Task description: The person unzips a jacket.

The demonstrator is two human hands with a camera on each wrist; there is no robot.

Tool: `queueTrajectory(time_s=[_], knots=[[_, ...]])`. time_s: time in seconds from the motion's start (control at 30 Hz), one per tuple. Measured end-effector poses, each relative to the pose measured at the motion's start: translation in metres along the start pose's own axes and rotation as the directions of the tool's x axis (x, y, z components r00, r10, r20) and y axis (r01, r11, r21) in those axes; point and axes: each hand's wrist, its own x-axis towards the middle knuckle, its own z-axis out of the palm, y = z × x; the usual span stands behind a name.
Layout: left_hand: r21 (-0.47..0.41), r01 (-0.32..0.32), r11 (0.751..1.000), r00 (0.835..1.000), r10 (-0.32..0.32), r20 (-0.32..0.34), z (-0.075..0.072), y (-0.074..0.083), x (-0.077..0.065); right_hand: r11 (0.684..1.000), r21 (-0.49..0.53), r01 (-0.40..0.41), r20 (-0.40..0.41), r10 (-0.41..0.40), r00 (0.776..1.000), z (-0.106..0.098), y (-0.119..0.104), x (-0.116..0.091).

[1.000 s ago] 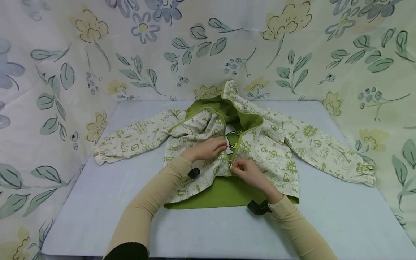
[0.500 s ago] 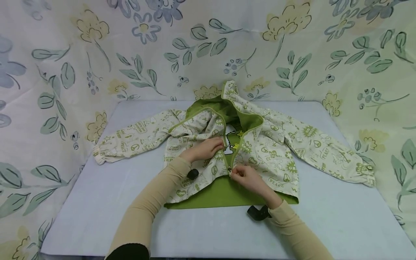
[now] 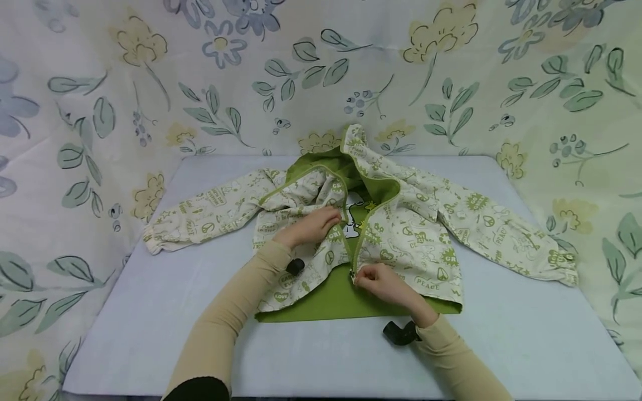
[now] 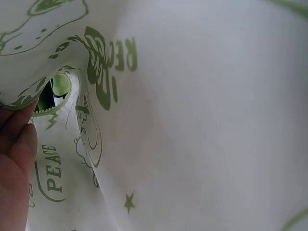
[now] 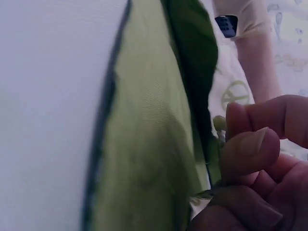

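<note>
A hooded zip-up jacket, white with green print and a green lining, lies front up with both sleeves spread. My left hand pinches the zip edge of the left front panel; in the left wrist view its fingertips are at the fabric's green trim. Lower down, my right hand pinches the zipper slider at the bottom of the right front panel. In the right wrist view thumb and fingers hide most of the slider. The front is parted, showing a cartoon print on the lining.
The white-covered table extends around the jacket. Behind it hangs a floral cloth. A black wrist device sits at the right wrist, and another at the left.
My right hand has moved slightly down with the slider. The lower right zip edge has come down, and a gap shows between the two front edges at the hem. The left hand has shifted slightly left.
</note>
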Motion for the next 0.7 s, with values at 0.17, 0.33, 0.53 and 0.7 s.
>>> queueTrajectory(time_s=[0.17,0.33,0.53,0.7], knots=[[0.002,-0.007,1.0,1.0,0.007,-0.002,-0.0001,0.0023,-0.0017,0.999,-0.042,-0.032,0.08,0.035,0.996,-0.0043,-0.0041,-0.002],[0.007,-0.027,1.0,1.0,0.027,-0.008,-0.002,0.0043,-0.0022,0.994,-0.11,-0.019,0.182,0.039,0.983,-0.0072,-0.0051,-0.0039],[0.0,-0.025,1.0,1.0,0.025,-0.003,-0.0024,0.0059,-0.0017,0.981,-0.194,0.021,0.243,0.027,0.97,-0.0068,-0.0042,-0.0045],[-0.014,-0.006,1.0,0.999,0.007,0.034,-0.0005,0.0072,-0.0012,0.974,-0.222,0.041,0.251,0.017,0.968,-0.0071,-0.0053,-0.0065]])
